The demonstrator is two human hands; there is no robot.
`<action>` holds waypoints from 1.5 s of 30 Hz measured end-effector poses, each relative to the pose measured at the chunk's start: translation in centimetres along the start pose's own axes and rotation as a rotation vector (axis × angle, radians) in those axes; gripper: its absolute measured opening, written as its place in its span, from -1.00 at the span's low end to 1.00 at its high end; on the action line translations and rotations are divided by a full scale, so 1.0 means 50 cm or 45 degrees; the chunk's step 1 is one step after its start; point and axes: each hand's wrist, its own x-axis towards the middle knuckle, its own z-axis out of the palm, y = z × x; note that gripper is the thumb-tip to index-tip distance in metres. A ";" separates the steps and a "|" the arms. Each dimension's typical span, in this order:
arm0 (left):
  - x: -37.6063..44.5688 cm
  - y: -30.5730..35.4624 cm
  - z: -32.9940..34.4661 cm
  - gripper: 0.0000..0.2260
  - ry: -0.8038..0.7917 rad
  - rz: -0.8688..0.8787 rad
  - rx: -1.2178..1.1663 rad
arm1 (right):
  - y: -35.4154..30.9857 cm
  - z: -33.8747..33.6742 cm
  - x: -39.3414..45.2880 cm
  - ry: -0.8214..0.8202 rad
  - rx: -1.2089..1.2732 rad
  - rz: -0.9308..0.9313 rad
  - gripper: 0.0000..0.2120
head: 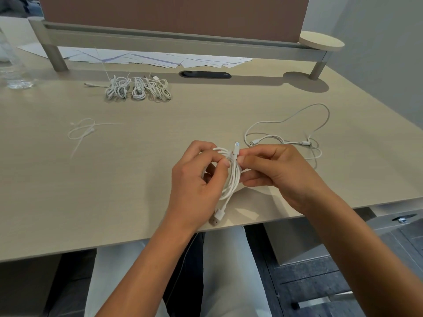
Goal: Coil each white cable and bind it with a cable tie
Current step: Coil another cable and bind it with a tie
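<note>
1. The left hand (194,179) has its thumb and fingers curled around the loops of a coiled white cable (232,177), pinching them near the top.
2. The right hand (274,175) pinches the same coil from the other side, fingertips meeting the left hand's at the bundle, beside an upright connector (236,148).
3. The coil hangs between the hands just above the desk (114,179); its lower plug (219,215) dangles near the front edge.
4. Beyond the right hand, an uncoiled white cable (297,124) sprawls on the desk.
5. Far beyond the left hand lies a row of bundled cables (137,89).
6. To the left of the left hand lie loose cable ties (83,131).
</note>
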 end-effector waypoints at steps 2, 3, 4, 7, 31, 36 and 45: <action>0.002 0.004 0.002 -0.89 -0.006 0.007 0.009 | 0.002 -0.002 0.002 0.003 -0.022 -0.010 -0.88; 0.004 0.003 0.003 -0.88 -0.014 0.010 0.013 | 0.004 -0.002 0.002 0.005 -0.028 -0.018 -0.88; 0.006 0.004 0.004 -0.87 -0.026 0.011 0.015 | 0.007 -0.001 0.003 0.012 -0.026 -0.031 -0.89; 0.015 -0.002 0.004 -0.85 -0.081 -0.047 -0.017 | 0.021 0.004 0.005 0.079 0.047 -0.091 -0.92; 0.002 -0.008 0.050 -0.83 -0.221 -0.045 0.909 | 0.123 -0.049 0.032 0.117 -0.729 -0.606 -0.81; -0.028 -0.010 0.075 -0.83 -0.128 -0.081 0.867 | 0.125 -0.062 0.029 0.109 -0.751 -0.589 -0.76; -0.022 -0.022 0.083 -0.84 -0.083 -0.092 0.856 | 0.107 -0.094 0.013 0.003 -0.698 -0.643 -0.91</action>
